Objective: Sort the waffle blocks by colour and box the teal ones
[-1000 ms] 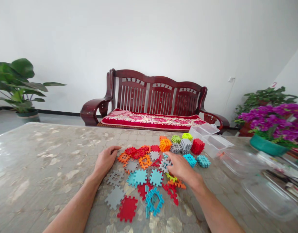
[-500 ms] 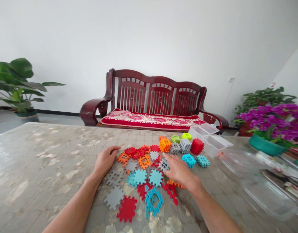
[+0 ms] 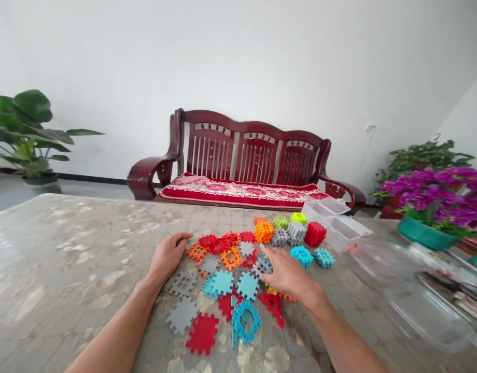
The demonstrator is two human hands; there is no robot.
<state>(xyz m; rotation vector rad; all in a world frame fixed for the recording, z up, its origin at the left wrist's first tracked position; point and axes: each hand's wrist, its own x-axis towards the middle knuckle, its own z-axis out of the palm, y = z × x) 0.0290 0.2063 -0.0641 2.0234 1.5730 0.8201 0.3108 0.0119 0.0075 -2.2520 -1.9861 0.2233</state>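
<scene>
Several flat toothed plastic tiles in red, orange, grey and teal (image 3: 223, 282) lie spread on a marbled table (image 3: 67, 269). My left hand (image 3: 166, 257) rests on the table at the left edge of the spread, fingers loosely curled, holding nothing. My right hand (image 3: 287, 273) lies palm down over the tiles, fingers stretched, fingertips touching a grey lattice tile (image 3: 261, 266). Behind stand assembled cubes: orange (image 3: 264, 231), grey (image 3: 296, 231), red (image 3: 315, 233), green (image 3: 298, 218) and two teal (image 3: 302, 256).
Clear plastic boxes (image 3: 341, 228) stand at the back right, clear lids and trays (image 3: 425, 311) lie at the right. A teal pot of purple flowers (image 3: 436, 207) sits on the right edge. Beyond the table stands a wooden bench (image 3: 242, 166).
My right hand has slid a little toward me and left, with the grey lattice tile under its fingertips. My left hand has stayed put.
</scene>
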